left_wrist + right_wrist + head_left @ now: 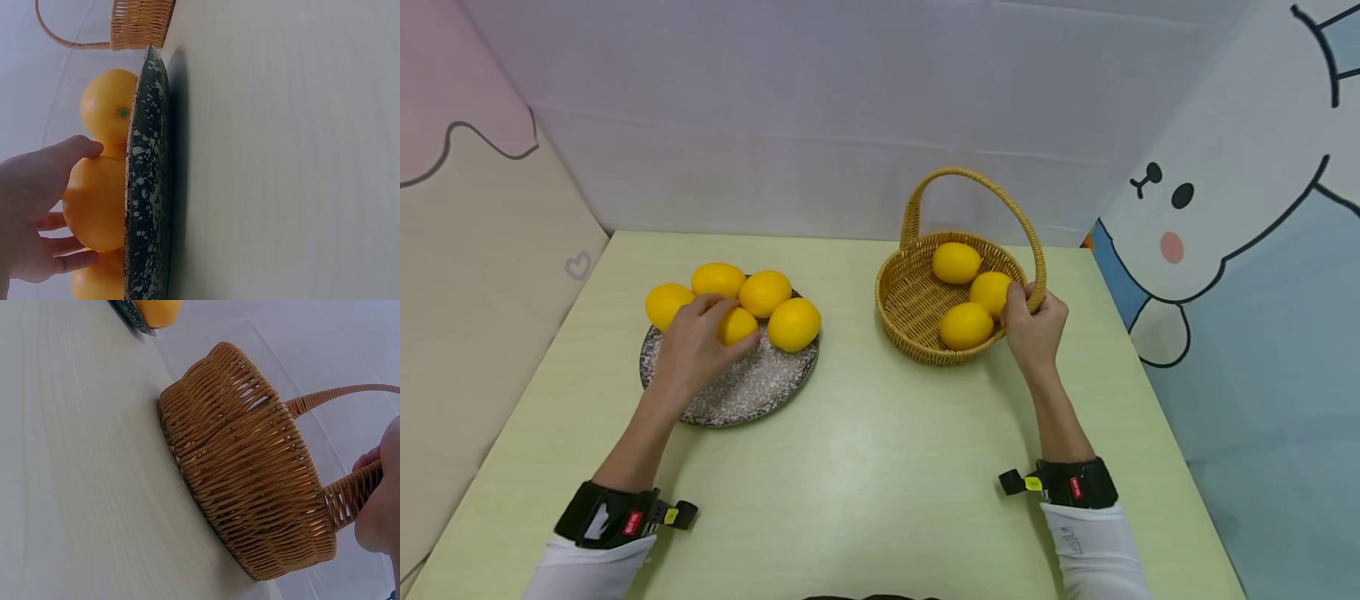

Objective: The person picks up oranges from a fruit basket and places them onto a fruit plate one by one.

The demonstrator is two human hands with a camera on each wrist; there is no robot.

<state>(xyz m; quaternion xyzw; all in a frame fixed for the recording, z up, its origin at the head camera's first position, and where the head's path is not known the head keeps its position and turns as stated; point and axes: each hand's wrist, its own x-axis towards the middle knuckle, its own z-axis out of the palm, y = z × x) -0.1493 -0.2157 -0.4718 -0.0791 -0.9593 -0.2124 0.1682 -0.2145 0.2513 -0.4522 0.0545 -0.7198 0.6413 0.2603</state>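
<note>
My left hand [697,347] is over a speckled plate [760,383], its thumb and fingers curled round an orange [95,203]. That fruit looks yellow in the head view, and the hand covers part of it. Several more oranges [793,325] lie around it on the plate. On the right, my right hand [1036,327] grips the handle [352,495] of a woven wicker basket [917,292] near where it joins the rim. Three oranges [966,326] show inside the basket, towards its right side.
Plate and basket stand apart on a pale wooden table [850,467]. A white cloth wall [812,125] rises along the back edge. Printed panels [1240,333] flank the table on both sides.
</note>
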